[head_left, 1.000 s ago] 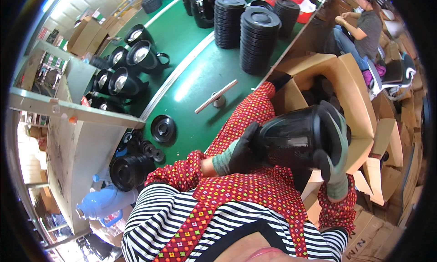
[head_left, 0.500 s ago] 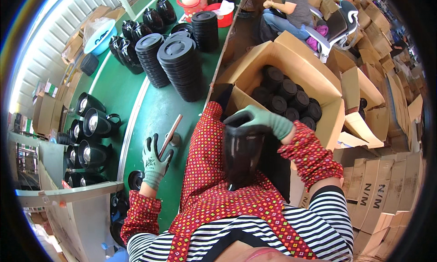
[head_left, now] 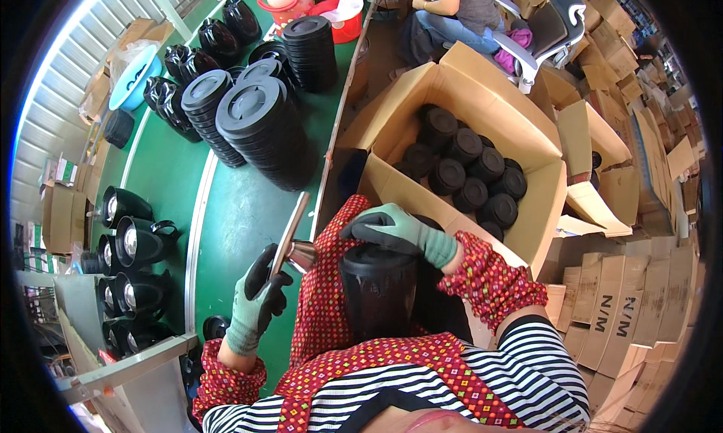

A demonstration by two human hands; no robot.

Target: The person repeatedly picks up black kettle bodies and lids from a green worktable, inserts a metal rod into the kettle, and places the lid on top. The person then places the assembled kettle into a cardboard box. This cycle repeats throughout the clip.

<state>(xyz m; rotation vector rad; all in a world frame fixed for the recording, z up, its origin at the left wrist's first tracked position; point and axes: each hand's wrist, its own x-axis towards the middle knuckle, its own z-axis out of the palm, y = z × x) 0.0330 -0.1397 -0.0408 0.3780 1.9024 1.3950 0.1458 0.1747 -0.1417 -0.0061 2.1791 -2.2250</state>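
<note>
My left hand (head_left: 260, 301) is closed around a flat, copper-coloured handle (head_left: 290, 230). A flared, shiny copper-coloured collar (head_left: 303, 257) is joined to it, raised just above the green table. My right hand (head_left: 388, 230) is bent over the upper edge of a glossy black jug body (head_left: 376, 297), its dark fingertips pressed on the round top. This body stands roughly upright at my lap, against the red patterned apron (head_left: 324, 282); its lower end is hidden. Both hands wear green gloves with dark fingers.
Stacks of black round lids (head_left: 260, 124) stand on the green table (head_left: 241, 222). Several black jugs (head_left: 135, 241) lie at the left. A cardboard box (head_left: 452, 226) with black cylinders is at my right. A seated person (head_left: 459, 19) is beyond it.
My left hand has picked up the copper-coloured piece, showing its collar. My right hand has moved lower left with the black body, whose round top now faces me more.
</note>
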